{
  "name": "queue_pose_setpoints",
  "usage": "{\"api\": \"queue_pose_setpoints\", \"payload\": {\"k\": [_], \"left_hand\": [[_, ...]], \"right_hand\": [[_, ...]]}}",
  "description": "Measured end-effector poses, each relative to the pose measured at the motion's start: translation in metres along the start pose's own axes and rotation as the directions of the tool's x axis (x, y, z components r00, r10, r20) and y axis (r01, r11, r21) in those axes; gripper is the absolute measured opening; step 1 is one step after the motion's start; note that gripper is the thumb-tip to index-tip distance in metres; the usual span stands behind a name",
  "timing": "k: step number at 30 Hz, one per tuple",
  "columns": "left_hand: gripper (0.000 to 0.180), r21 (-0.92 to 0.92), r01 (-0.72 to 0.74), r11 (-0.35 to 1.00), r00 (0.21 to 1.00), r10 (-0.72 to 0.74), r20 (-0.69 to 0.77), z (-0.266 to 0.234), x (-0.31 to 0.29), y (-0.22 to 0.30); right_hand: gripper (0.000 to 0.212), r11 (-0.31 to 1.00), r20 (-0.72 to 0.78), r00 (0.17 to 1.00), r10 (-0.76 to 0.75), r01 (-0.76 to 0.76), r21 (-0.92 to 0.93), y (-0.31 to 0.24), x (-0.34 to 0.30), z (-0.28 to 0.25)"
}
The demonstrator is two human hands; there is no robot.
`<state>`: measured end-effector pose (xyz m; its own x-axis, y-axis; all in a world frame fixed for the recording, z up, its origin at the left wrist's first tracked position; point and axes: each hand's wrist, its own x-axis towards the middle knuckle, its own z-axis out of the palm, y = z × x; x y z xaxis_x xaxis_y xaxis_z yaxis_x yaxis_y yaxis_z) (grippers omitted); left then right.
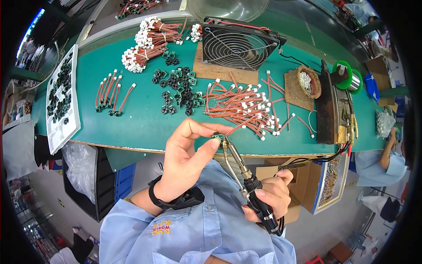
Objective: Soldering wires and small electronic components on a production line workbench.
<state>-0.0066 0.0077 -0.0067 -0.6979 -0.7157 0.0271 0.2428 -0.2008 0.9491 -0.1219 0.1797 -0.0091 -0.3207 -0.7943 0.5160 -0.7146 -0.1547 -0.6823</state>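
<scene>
My left hand (181,152) pinches a small green circuit board (216,136) between thumb and fingers, just in front of the bench edge. A red wire lead (238,126) runs from beside the board up to the right. In my right hand (273,196) is a black-handled soldering iron (238,159), with a thin metal tube alongside its shaft. Its tip meets the board's right edge or sits very close to it; the exact contact is too small to tell. Beyond my hands lie a heap of red wire leads (239,108) with white connectors and a cluster of black-and-green boards (184,92).
A black fan (237,44) stands at the back. On the left are several wired boards (107,94) and a white tray (72,112) of boards. To the right sit a round bowl (313,86), a dark metal stand (326,114) and a green solder spool (347,75). Bundled leads (151,42) lie behind.
</scene>
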Motion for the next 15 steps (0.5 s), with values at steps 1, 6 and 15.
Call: {"api": "queue_pose_setpoints", "payload": {"k": [1,6,15], "left_hand": [[0.013,0.001,0.002,1.0,1.0,-0.002,-0.002,0.0001,-0.0001,-0.0002],[0.013,-0.013,-0.004,1.0,1.0,0.004,-0.014,0.0002,-0.0006,-0.0011],[0.013,-0.052,0.007,0.999,1.0,-0.008,-0.024,0.0014,-0.0008,-0.0001]], "right_hand": [[0.043,1.0,-0.003,1.0,-0.003,0.003,0.002,0.0005,-0.001,0.0007],[0.043,1.0,-0.01,1.0,-0.011,0.011,0.002,0.0003,-0.0042,0.0024],[0.043,1.0,0.012,1.0,0.006,-0.005,-0.019,-0.0031,-0.0057,0.0002]]}}
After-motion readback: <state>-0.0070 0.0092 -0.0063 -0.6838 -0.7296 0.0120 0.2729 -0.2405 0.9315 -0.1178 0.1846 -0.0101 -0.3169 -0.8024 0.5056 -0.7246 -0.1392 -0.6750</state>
